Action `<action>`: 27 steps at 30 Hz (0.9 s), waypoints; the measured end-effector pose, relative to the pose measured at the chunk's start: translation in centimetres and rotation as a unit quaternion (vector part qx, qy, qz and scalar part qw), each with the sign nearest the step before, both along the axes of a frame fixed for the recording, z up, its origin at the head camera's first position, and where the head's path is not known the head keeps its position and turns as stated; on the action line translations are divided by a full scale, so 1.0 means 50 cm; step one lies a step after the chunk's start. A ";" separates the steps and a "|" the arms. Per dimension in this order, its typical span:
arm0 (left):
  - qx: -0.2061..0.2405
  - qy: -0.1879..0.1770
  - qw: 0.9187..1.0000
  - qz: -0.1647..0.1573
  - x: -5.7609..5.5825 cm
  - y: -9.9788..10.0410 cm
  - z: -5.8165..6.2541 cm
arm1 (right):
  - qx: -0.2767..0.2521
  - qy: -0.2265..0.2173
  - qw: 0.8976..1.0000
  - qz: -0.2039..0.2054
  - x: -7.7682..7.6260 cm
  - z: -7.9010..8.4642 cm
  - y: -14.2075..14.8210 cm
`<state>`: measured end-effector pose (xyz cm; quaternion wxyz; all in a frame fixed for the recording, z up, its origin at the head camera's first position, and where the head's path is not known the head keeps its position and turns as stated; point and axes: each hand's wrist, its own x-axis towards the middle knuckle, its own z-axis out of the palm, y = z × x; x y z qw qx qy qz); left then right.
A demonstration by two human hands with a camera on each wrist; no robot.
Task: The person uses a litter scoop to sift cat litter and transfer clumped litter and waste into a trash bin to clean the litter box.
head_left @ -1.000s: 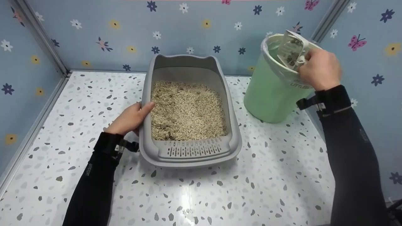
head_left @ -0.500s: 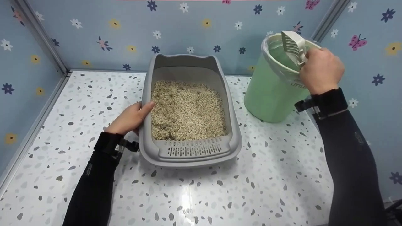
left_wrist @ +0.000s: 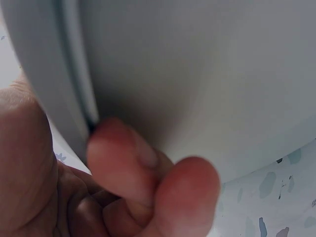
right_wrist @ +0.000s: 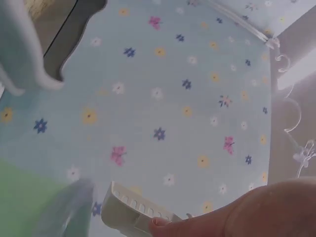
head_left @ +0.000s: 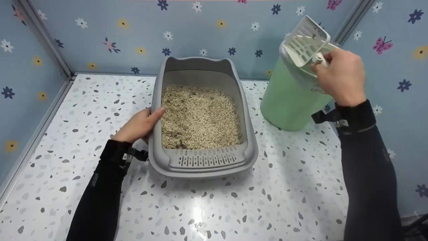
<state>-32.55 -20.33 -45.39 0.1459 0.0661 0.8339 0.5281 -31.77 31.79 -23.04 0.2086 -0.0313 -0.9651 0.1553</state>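
My left hand (head_left: 138,125) grips the left rim of a grey litter box (head_left: 204,173), thumb over the edge. In the left wrist view its fingertips (left_wrist: 187,192) curl under the rim. Tan, grainy litter (head_left: 207,117) fills the floor of the box, with darker patches along the left side. At the right, my right hand (head_left: 344,75) holds a pale slotted litter scoop (head_left: 302,50) by its handle. The scoop is tilted above the mouth of a green bin (head_left: 286,103), with a small dark bit on it. Part of the scoop (right_wrist: 126,215) shows low in the right wrist view.
A clear liner (head_left: 284,55) folds over the bin's rim. Box and bin stand on a white speckled surface (head_left: 284,194). Flower-patterned panels (head_left: 110,33) enclose the back and both sides, the right one close to the bin.
The scoop has tipped and lost the dark clumps it carried a second ago, then risen above the bin with its slotted face showing. My left hand and the box stay put.
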 end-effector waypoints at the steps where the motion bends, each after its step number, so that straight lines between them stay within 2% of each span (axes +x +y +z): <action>1: 0.002 0.000 1.000 0.000 0.001 -0.001 0.000 | -0.004 0.001 1.000 0.014 0.005 0.000 -0.016; 5: 0.002 0.000 1.000 0.002 0.002 -0.001 0.001 | -0.017 -0.037 0.997 0.066 0.016 -0.003 -0.085; 9: 0.000 -0.005 1.000 0.002 0.003 0.000 0.004 | -0.014 -0.087 0.990 0.112 0.013 -0.016 -0.153; 12: -0.003 -0.005 1.000 0.002 0.003 0.001 0.006 | 0.011 -0.112 0.983 0.145 -0.002 -0.034 -0.198; 16: -0.001 -0.004 1.000 0.002 0.002 0.001 0.004 | 0.058 -0.147 0.971 0.178 -0.038 -0.065 -0.247; 19: 0.002 -0.003 1.000 0.001 0.001 0.001 0.001 | 0.113 -0.158 0.964 0.180 -0.069 -0.093 -0.275; 22: 0.001 -0.002 1.000 0.002 -0.001 0.002 0.000 | 0.199 -0.142 0.955 0.167 -0.102 -0.125 -0.300; 24: -0.001 -0.001 1.000 0.004 -0.001 0.001 -0.001 | 0.261 -0.121 0.945 0.159 -0.120 -0.145 -0.316; 27: -0.004 0.003 1.000 0.007 -0.001 0.000 -0.002 | 0.344 -0.097 0.920 0.159 -0.140 -0.168 -0.340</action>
